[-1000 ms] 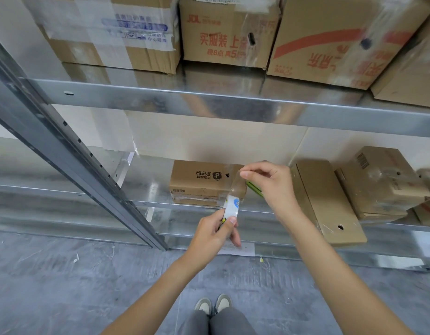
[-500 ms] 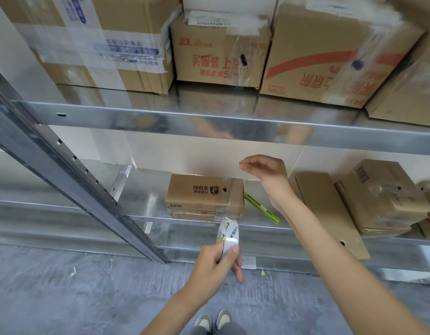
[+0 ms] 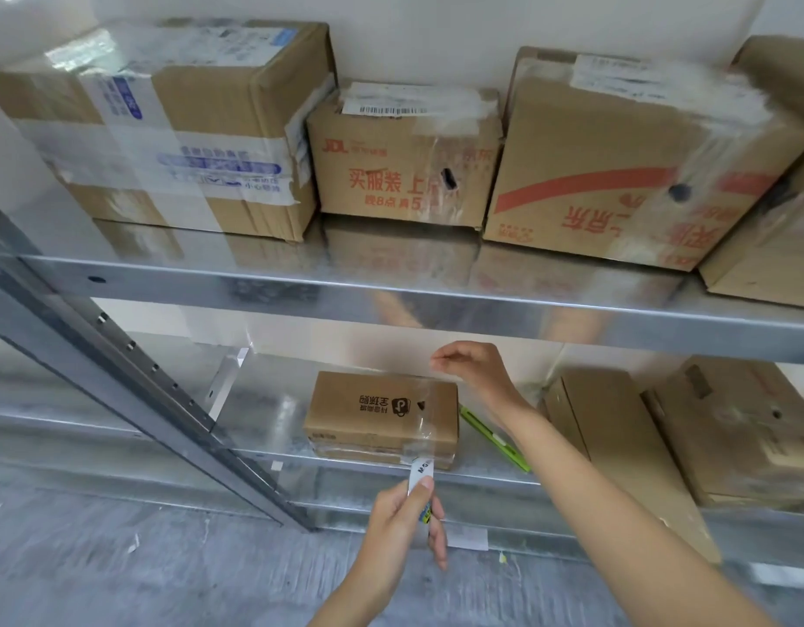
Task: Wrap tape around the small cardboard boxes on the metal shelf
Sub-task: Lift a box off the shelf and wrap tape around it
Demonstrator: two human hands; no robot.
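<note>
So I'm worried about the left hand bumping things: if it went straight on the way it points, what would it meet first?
Probably the small cardboard box: the left hand, gripping the tape roll, points up toward its front edge, though depth is unclear.

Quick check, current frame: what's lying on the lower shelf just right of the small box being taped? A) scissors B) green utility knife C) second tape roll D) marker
B: a slim green utility knife lies flat on the lower shelf just right of the small box, partly hidden under the right hand's forearm; the only tape roll is in the left hand.
</note>
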